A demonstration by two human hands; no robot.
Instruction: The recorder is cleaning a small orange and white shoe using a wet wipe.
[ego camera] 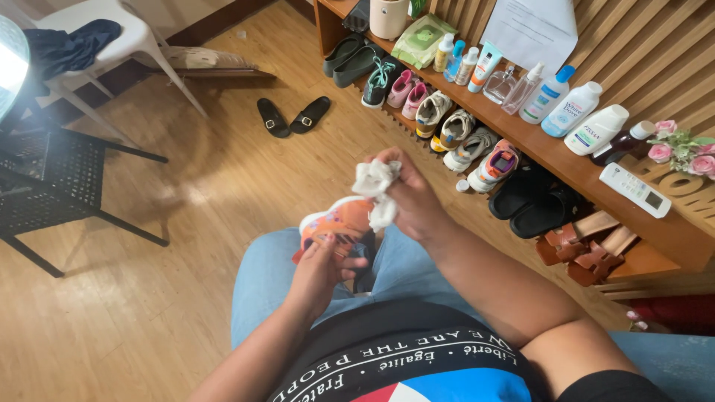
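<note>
- Orange-and-white child's shoe (337,221) sits over the lap, above the jeans (268,279), held between both hands.
- Left hand (322,269): fingers wrapped around the shoe's near end, gripping from below.
- Right hand (413,195): fingers pinched closed on a crumpled white cloth (376,187), cloth pressed against the shoe's far end.
- Wooden shoe shelf (521,138) to the right: small sneakers in a row, bottles on top.
- Black sandals (292,116) on the wooden floor, well apart from the hands.

One orange shoe (339,222), one white cloth (376,186), two hands.
</note>
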